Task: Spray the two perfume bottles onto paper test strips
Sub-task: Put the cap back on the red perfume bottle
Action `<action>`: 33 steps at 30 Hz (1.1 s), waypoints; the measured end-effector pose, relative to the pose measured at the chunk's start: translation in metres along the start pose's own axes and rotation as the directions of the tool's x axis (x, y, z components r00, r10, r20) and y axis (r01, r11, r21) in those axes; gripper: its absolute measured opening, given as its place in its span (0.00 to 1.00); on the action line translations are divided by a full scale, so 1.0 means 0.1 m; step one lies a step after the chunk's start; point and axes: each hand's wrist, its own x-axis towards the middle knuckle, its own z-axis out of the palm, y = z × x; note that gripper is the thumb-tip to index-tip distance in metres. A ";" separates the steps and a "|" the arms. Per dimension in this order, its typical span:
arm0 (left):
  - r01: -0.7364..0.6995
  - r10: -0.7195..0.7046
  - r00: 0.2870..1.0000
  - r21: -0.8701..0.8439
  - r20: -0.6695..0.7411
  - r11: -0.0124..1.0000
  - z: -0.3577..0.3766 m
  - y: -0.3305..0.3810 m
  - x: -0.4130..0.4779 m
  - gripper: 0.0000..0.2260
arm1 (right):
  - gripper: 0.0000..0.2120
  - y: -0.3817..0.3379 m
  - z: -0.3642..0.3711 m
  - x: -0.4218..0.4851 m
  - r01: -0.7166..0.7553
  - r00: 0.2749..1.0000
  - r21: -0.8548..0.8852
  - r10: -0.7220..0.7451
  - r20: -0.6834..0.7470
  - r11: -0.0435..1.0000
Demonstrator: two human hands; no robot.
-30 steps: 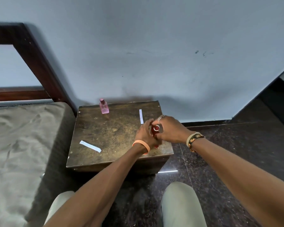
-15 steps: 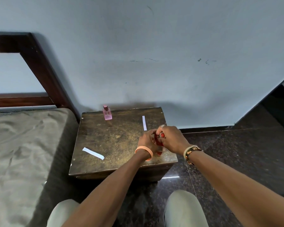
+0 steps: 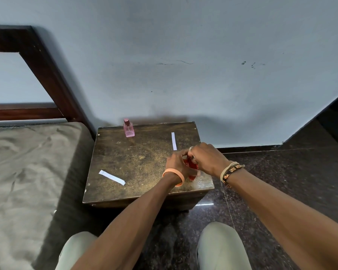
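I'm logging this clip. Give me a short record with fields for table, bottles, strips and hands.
surface: wooden table
red bottle: front right, held by both hands
left hand: grips red bottle
right hand: grip on its top
pink bottle: upright, back left, free
near strip: flat, front left
far strip: flat, back right

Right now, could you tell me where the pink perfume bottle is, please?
In the head view, the pink perfume bottle stands upright near the far edge of the small table, left of centre, with the far paper strip to its right.
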 end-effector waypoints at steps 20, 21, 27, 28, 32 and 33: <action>0.027 -0.028 1.000 0.035 0.013 0.999 -0.01 0.06 0.00 0.20 | 0.15 0.02 0.04 0.01 0.064 0.997 -0.136 -0.056 0.061 0.989; 0.024 -0.024 1.000 0.034 0.011 0.999 -0.02 0.06 -0.01 0.20 | 0.15 0.02 0.05 0.00 0.062 0.996 -0.132 -0.053 0.065 0.989; 0.019 -0.019 1.000 0.035 0.010 0.999 -0.04 0.06 -0.01 0.18 | 0.19 0.00 0.10 0.00 0.027 0.999 -0.073 -0.024 0.046 0.997; 0.022 -0.022 1.000 0.022 0.013 1.000 -0.04 0.06 -0.01 0.19 | 0.20 -0.01 0.11 0.00 0.020 0.999 -0.065 -0.017 0.048 0.998; 0.008 -0.008 1.000 0.005 0.018 1.000 -0.05 0.06 -0.01 0.25 | 0.21 0.03 0.14 0.02 0.037 0.998 -0.090 -0.033 0.044 0.995; -0.014 0.013 1.000 0.027 0.024 1.000 -0.05 0.07 -0.02 0.25 | 0.20 0.04 0.15 0.02 0.053 0.998 -0.121 -0.049 0.039 0.991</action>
